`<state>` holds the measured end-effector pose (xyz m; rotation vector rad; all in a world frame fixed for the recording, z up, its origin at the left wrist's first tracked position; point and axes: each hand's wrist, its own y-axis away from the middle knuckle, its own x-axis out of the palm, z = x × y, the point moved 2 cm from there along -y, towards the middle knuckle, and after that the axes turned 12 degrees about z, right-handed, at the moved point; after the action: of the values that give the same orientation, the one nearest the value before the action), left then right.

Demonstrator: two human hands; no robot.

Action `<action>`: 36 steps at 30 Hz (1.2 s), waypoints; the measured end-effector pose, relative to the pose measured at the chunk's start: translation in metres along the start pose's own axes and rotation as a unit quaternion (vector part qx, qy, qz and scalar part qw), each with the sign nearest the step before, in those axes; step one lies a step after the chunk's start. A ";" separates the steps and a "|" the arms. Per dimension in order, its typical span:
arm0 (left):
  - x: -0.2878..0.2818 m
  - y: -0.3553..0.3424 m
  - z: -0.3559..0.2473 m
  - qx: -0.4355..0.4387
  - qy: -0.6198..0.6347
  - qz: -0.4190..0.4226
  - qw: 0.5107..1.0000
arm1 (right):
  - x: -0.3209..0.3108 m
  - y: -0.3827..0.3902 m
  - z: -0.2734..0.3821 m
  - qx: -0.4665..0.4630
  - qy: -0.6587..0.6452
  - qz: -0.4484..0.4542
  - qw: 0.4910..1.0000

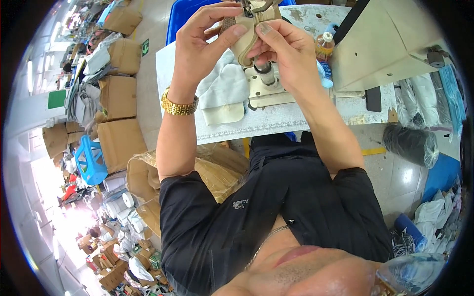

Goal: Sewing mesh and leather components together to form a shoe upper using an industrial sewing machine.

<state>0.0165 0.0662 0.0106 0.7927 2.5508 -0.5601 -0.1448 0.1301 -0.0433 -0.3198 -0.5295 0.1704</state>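
At the top centre, a beige sewn piece point(243, 45) with a curved stitched edge and a brown mesh part is up at the sewing machine's needle area point(249, 10), over a metal post point(265, 76). My left hand point(202, 42) grips it from the left, thumb on its face. My right hand point(289, 54) pinches its right edge, thumb on top and fingers curled under. The machine's base plate point(257, 98) lies below them. Pale cloth pieces point(221, 86) lie on the white table point(173, 59) left of the post.
The machine body point(375, 44) fills the upper right, with a bottle point(324, 48) and black phone point(374, 98) beside it. A blue bin point(180, 15) is behind. Cardboard boxes point(121, 143), a blue stool point(91, 163) and wrapped bundles point(410, 145) surround the table.
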 end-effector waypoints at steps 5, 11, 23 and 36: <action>-0.009 0.001 0.035 0.075 0.088 0.007 0.993 | 0.004 0.001 -0.007 -0.028 -0.049 -0.012 0.998; 0.003 -0.002 -0.012 0.021 0.035 0.013 0.999 | -0.001 0.002 0.000 -0.027 -0.024 0.009 0.999; 0.000 -0.001 -0.006 0.003 0.035 0.017 0.999 | 0.004 0.003 0.003 -0.013 0.011 0.022 1.000; 0.001 -0.009 0.005 -0.012 -0.023 0.003 1.000 | 0.000 0.000 -0.001 -0.019 0.027 0.002 0.999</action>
<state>0.0115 0.0577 0.0077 0.7701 2.5074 -0.5382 -0.1444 0.1297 -0.0442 -0.3614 -0.4792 0.1551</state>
